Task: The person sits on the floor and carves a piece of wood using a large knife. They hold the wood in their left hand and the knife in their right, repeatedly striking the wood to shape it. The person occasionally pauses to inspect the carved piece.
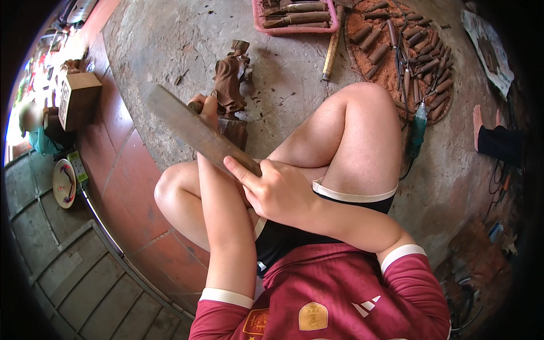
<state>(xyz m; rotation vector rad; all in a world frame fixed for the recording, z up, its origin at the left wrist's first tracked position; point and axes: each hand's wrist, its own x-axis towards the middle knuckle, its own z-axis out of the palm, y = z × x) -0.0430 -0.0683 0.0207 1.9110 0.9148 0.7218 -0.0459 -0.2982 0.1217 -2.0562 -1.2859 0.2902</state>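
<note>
My right hand (pixel 283 192) grips a long, flat wooden mallet (pixel 190 124) by its near end, the thumb lying along it. The mallet slants up to the left, across my left forearm. Behind it my left hand (pixel 210 107) is closed around a brown tool handle (pixel 196 106); the rest of that tool is hidden. Just beyond my left hand stands a carved brown wooden figure (pixel 229 85). A dark wooden block (pixel 235 134) sits near its base, between my legs and partly covered by the mallet.
A pink basket (pixel 335 25) of wooden-handled tools is at the far side, beside a stick-like handle (pixel 331 51). Several brown handles (pixel 378 54) lie on reddish sawdust, near a teal power tool (pixel 418 130). Someone's bare foot (pixel 477 122) shows right; another person (pixel 45 133) sits left, near a wooden box (pixel 82 101).
</note>
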